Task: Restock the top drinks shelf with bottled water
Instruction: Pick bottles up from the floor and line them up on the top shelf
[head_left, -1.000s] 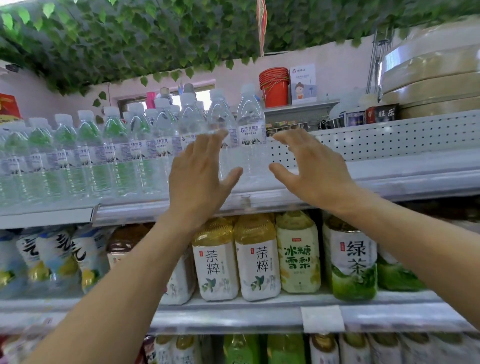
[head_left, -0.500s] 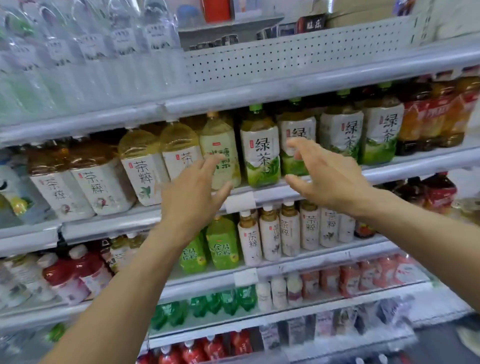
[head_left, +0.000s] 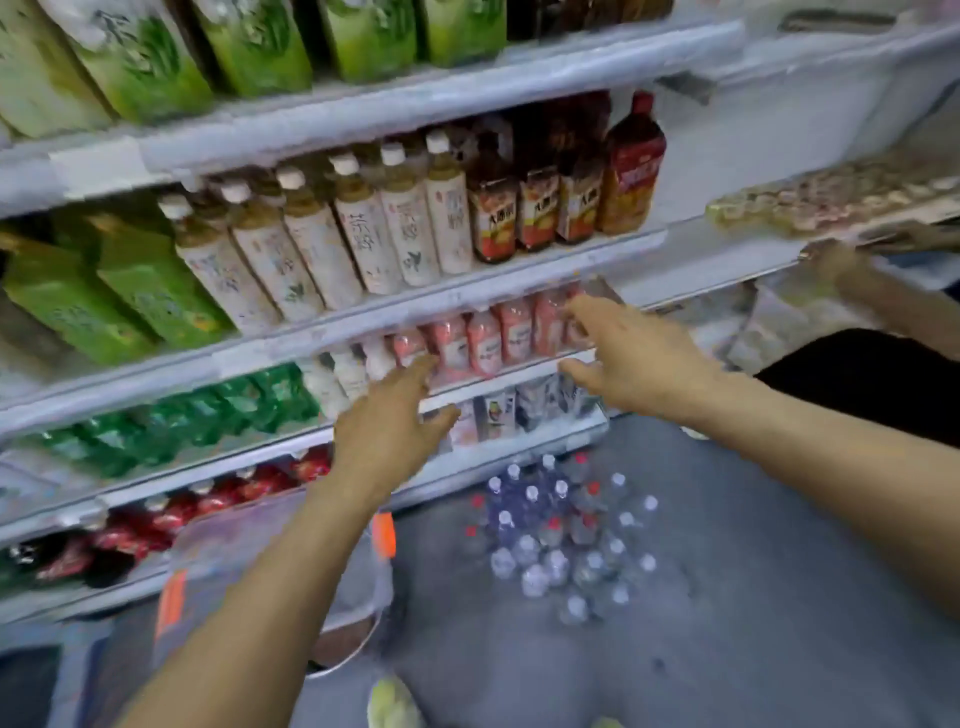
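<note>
Fetching seems the step: left hand (head_left: 387, 415) and right hand (head_left: 623, 353), spread and empty, must lower to water bottles (head_left: 563, 535) at five o'clock.

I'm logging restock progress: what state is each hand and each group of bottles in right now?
left hand: open, empty, fingers spread
right hand: open, empty, fingers spread
water bottles: capped, upright, clustered on the floor
tea bottles: capped, standing in a row on a shelf

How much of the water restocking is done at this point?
Done: cannot tell, the top shelf is out of view. In hand: nothing; the left hand and right hand are both empty. Left: a cluster of clear plastic water bottles stands on the grey floor, not yet shelved.
</note>
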